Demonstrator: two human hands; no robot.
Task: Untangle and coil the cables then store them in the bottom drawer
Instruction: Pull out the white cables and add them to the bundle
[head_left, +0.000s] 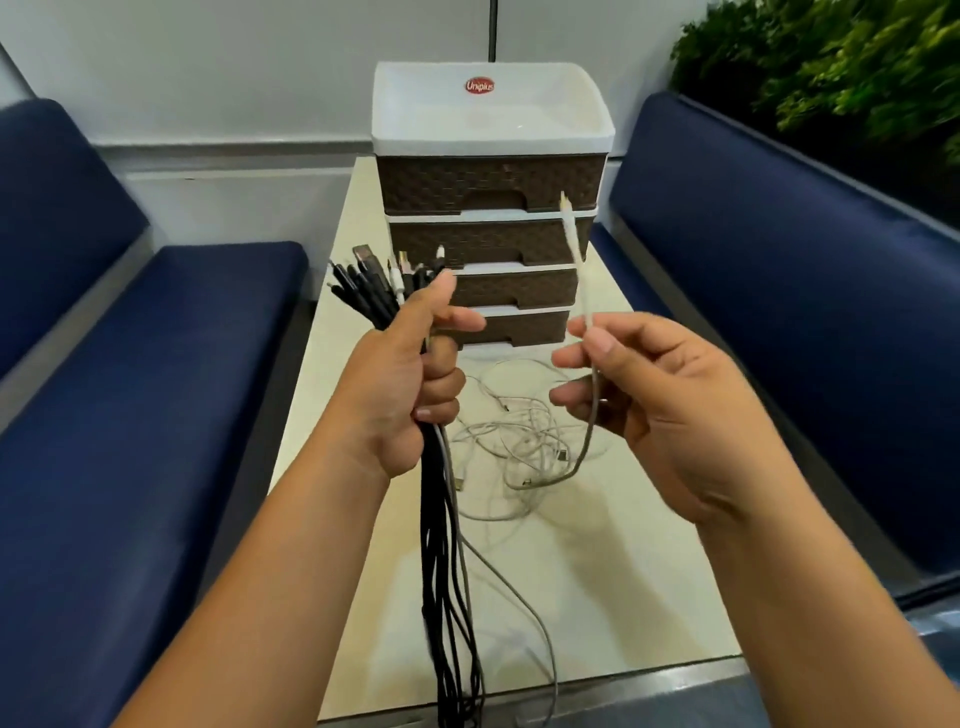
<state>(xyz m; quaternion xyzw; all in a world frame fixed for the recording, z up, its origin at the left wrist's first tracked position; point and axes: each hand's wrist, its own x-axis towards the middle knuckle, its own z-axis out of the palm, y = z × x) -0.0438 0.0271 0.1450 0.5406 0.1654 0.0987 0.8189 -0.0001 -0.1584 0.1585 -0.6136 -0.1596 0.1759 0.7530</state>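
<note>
Sorting is midway: the left grip (410, 374) clenches a bundle of freed cables (447, 571), the right grip (623, 384) pinches one white cable (576, 249), a tangle (519, 441) lies between and below them, and the bottom drawer (511, 327) beyond them looks closed, nothing coiled.

Navy benches (130, 364), white wall (234, 67)

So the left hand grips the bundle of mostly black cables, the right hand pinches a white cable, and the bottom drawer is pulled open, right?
Not quite. In the head view the bottom drawer is shut, like the others. The rest holds: the left hand grips the bundle of mostly black cables, and the right hand pinches a white cable.
</note>
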